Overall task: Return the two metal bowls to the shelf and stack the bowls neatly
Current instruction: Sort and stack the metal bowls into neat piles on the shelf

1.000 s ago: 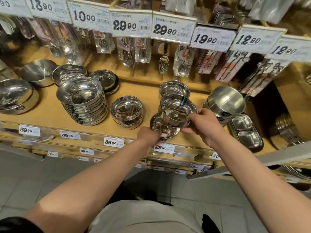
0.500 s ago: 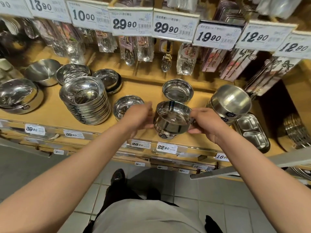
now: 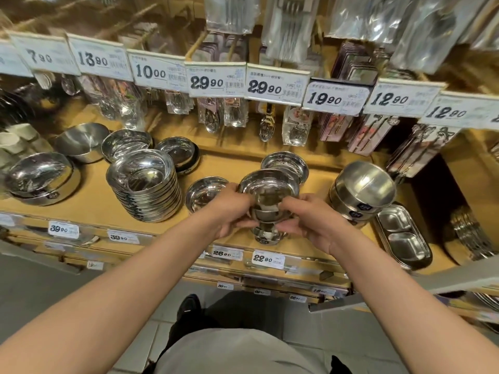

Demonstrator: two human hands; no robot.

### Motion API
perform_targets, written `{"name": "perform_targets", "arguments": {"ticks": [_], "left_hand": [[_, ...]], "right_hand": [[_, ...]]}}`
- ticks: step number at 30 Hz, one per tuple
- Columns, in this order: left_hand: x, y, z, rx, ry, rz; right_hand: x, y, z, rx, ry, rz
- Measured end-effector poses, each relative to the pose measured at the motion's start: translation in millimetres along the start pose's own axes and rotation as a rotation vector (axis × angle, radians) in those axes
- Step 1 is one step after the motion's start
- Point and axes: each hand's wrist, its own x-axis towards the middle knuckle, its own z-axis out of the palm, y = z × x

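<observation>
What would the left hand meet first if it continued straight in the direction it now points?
The left hand points right, toward the stacked bowls it already grips with the right hand. Going on, it would press into that stack; nothing else lies between, though depth is unclear.

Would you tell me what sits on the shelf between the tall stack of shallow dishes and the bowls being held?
In the head view, a single metal bowl sits between the dish stack and the held bowls; the left hand partly covers it.

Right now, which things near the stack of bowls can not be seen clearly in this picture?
- Head view: how many bowls are in the held stack; the left hand and right hand cover its sides.
- Whether the stack's base touches the shelf: too dark to tell.
- Small print on the 22.90 tag: too small.
</observation>
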Motion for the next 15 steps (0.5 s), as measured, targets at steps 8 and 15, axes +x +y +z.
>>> {"name": "perform_targets", "arguments": {"ticks": [8, 15], "left_hand": [[-0.8, 31.8, -23.5, 0.289, -0.105, 0.055], [15.9, 6.1, 3.2, 0.199, 0.008, -0.082]], "right_hand": [[12.2, -17.0, -15.0, -0.247, 0.078, -0.085], [32.8, 6.3, -21.5, -0.309, 0.228, -0.102]]}}
